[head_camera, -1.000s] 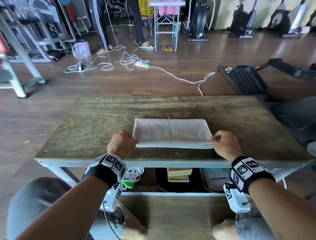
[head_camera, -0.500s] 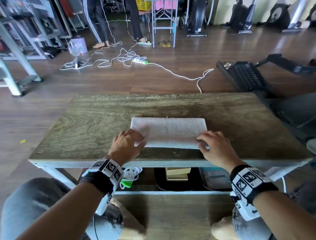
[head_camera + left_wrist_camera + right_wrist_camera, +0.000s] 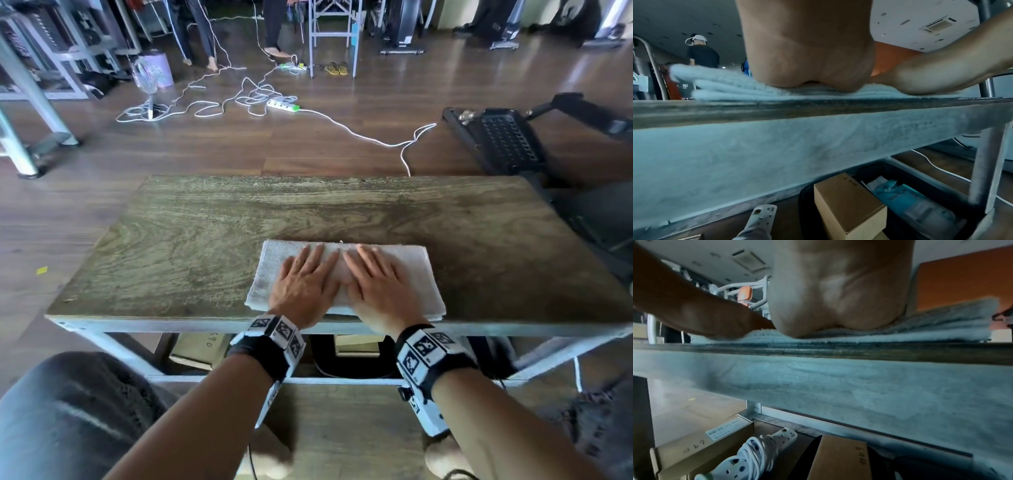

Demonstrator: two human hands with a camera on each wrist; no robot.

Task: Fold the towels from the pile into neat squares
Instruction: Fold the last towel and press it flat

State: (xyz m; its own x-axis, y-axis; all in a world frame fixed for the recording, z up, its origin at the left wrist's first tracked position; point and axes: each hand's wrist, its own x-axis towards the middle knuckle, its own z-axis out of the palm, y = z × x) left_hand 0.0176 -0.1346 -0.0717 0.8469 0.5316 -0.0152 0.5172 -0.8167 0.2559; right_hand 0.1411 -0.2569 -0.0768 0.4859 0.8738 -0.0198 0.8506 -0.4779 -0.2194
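A white towel (image 3: 416,274), folded into a thick oblong, lies near the front edge of the wooden table (image 3: 191,240). My left hand (image 3: 306,277) and right hand (image 3: 375,279) lie flat side by side on its middle, fingers straight and pointing away from me, pressing it down. In the left wrist view the heel of my left hand (image 3: 807,65) sits on the stacked towel layers (image 3: 725,87). The right wrist view shows the same for my right hand (image 3: 838,305) on the towel (image 3: 941,327). No other towels are in view.
Under the table stand cardboard boxes (image 3: 846,207), a dark bin (image 3: 349,363) and a white power strip (image 3: 756,456). White cables (image 3: 260,99) trail over the floor beyond. Black exercise equipment (image 3: 507,137) stands at the right. A person stands far back.
Both hands left the towel's near corners, opened, and slid inward to lie flat together on the towel's middle. The towel has stayed in place.
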